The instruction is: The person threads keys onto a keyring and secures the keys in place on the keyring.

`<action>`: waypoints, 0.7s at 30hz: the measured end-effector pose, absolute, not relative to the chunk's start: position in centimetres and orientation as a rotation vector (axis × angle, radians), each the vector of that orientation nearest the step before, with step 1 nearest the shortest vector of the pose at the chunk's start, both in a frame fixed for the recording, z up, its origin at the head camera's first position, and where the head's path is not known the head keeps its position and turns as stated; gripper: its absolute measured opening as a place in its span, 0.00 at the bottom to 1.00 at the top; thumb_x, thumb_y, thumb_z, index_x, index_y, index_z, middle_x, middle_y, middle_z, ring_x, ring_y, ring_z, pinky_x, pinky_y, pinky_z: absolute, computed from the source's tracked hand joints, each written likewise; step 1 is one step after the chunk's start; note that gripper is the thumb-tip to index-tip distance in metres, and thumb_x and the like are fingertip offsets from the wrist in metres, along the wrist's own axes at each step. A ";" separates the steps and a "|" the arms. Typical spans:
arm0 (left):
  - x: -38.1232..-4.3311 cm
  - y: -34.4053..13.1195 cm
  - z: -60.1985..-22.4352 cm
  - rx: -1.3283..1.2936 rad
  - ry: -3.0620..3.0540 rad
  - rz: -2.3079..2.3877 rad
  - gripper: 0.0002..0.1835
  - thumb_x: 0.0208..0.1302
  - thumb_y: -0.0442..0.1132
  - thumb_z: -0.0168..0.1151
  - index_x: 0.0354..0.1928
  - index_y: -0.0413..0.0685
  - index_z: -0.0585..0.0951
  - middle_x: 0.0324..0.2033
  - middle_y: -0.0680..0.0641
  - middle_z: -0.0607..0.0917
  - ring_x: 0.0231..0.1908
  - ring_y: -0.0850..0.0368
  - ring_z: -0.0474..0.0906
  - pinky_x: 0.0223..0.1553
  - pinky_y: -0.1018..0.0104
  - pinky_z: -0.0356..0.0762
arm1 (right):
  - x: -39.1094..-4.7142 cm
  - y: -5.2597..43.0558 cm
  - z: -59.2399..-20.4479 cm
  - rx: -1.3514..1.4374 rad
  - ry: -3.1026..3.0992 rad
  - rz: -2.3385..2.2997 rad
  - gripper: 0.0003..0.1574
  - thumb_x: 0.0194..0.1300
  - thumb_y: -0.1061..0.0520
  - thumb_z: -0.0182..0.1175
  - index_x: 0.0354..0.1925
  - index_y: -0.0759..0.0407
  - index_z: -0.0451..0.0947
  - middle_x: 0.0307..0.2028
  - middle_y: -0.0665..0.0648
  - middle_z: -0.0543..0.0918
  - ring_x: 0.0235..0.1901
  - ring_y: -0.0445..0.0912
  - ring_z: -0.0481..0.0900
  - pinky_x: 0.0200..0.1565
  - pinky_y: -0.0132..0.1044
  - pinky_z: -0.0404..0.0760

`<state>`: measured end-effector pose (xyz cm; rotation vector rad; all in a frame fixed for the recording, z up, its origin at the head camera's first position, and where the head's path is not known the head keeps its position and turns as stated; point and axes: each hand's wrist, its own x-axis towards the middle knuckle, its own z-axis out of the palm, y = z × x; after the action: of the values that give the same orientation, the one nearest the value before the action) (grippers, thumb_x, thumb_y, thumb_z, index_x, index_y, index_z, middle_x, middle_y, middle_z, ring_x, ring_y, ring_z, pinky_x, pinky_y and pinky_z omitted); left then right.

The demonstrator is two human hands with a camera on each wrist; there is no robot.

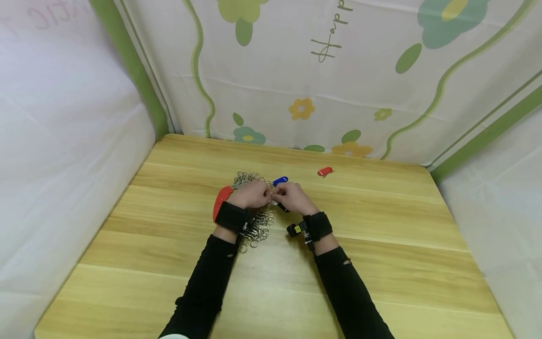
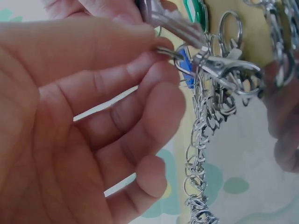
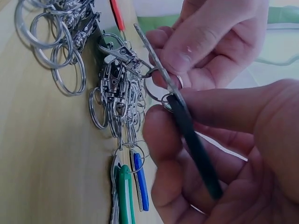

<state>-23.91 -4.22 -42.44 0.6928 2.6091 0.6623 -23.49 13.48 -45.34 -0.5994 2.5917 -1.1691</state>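
Observation:
My left hand [image 1: 254, 194] pinches a small metal key ring [image 2: 163, 50] between thumb and forefinger, its other fingers curled loosely below. A swivel clasp [image 2: 229, 70] is right beside this ring. Close against it, my right hand [image 1: 294, 198] pinches a key [image 3: 159, 60] with a black plastic head [image 3: 191, 140], its blade pointing up past the left fingertips in the right wrist view. Under the hands lies a row of metal clasps with rings [image 1: 259, 230]. A green key tag [image 3: 125, 193] and a blue key tag [image 3: 140, 182] are near the row's end.
A red rounded piece [image 1: 221, 201] lies left of the left hand, partly hidden by it. A red key tag [image 1: 325, 172] lies alone toward the back of the wooden table [image 1: 381, 212]. A printed curtain [image 1: 271, 70] stands behind the table.

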 end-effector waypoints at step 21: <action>-23.9 -3.9 -42.3 0.670 2.612 0.607 0.20 0.69 0.41 0.55 0.17 0.50 0.67 0.13 0.52 0.63 0.13 0.59 0.61 0.21 0.68 0.60 | -23.3 13.5 -44.8 -0.598 2.547 -1.169 0.04 0.66 0.62 0.58 0.35 0.57 0.79 0.30 0.55 0.82 0.25 0.45 0.78 0.27 0.35 0.74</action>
<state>-23.88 -3.94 -42.29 0.6700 2.6122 0.6074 -23.31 13.53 -44.77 -0.5983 2.5466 -1.1692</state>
